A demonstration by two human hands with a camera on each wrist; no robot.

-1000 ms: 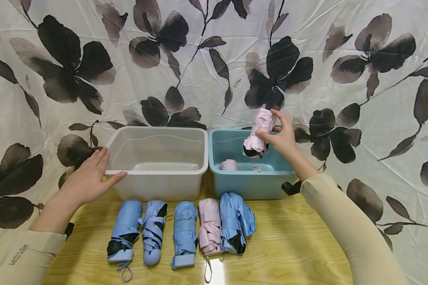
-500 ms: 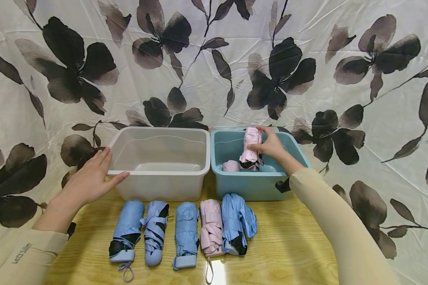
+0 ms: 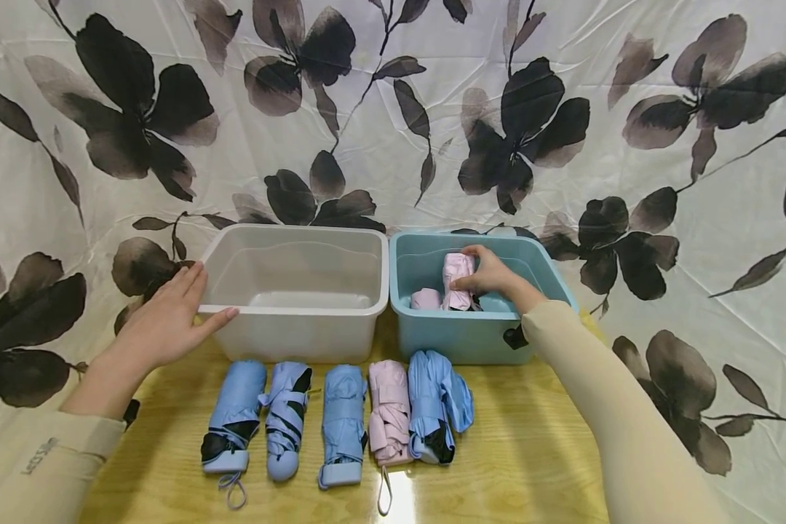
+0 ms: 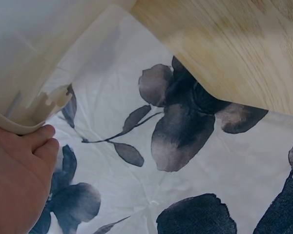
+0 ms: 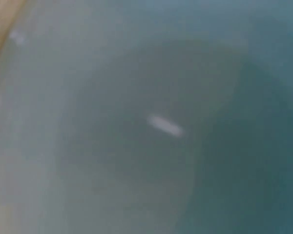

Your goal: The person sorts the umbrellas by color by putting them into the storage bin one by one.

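My right hand (image 3: pixel 494 275) reaches into the blue-green bin (image 3: pixel 465 340) and grips a folded pink umbrella (image 3: pixel 457 280) between thumb and fingers. Beside it in the same bin lies another pink umbrella (image 3: pixel 426 298), mostly hidden by the front wall. My left hand (image 3: pixel 170 313) rests on the left rim of the whitish bin (image 3: pixel 295 335), fingers straight and thumb along the front edge. The left wrist view shows those fingers (image 4: pixel 41 141) against the bin's rim. Only a blurred blue-green surface fills the right wrist view.
In front of the bins on the wooden table (image 3: pixel 517 437) lie folded umbrellas: several blue ones, such as the leftmost blue umbrella (image 3: pixel 236 400), and a pink umbrella with a strap (image 3: pixel 389 415). A floral cloth (image 3: pixel 432 109) hangs behind the bins.
My right hand has lowered the pink umbrella from above the blue-green bin down into it, shifting slightly left. The left hand has stayed on the whitish bin's rim.
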